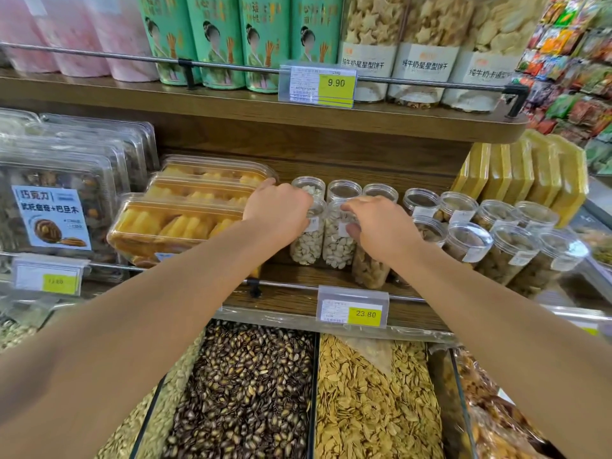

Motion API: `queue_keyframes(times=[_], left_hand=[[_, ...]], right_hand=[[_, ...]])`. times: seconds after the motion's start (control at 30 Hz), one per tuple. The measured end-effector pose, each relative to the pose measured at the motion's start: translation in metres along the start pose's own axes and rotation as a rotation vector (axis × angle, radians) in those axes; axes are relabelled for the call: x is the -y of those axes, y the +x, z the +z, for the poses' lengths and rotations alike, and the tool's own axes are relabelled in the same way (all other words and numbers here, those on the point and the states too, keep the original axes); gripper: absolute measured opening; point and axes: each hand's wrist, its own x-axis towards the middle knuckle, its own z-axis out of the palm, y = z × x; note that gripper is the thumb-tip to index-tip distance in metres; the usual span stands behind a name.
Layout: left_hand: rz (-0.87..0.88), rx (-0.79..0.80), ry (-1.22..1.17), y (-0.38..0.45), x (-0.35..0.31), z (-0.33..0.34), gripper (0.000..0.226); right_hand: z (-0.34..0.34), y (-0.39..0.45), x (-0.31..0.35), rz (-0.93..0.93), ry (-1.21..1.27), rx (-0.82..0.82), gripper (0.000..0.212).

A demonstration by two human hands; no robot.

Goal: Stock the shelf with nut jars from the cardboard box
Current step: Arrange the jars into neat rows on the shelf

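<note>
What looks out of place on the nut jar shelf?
Nothing is spilled or damaged. The darker-nut jars on the right lean forward instead of standing upright like the two pistachio jars under the left hand and right hand.

On the middle shelf (298, 293), my left hand (278, 210) and right hand (381, 226) rest atop two pistachio jars (306, 241) side by side. Pastry trays (175, 223) sit left, more nut jars (496, 240) right, seed bins (245, 392) nearer me below.

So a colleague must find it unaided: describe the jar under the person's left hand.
Find the wooden middle shelf, above the price tag reading 23.80. The left hand grips the leftmost front pistachio jar, beside clear trays of yellow sticks; jars further right hold darker nuts.
</note>
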Motion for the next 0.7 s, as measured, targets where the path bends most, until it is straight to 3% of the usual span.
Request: queue_keyframes(times=[0.23, 0.43, 0.7], left_hand=[[0.021, -0.023, -0.010, -0.002, 0.002, 0.002, 0.022], [0.126, -0.135, -0.201, -0.005, -0.017, 0.008, 0.035], [0.135, -0.128, -0.314, 0.006, -0.048, 0.025, 0.038]], right_hand=[[-0.009, -0.015, -0.001, 0.020, 0.022, 0.000, 0.056], [-0.019, -0.051, -0.021, 0.085, -0.120, 0.009, 0.049], [-0.015, -0.038, -0.025, 0.134, -0.101, -0.015, 0.041]])
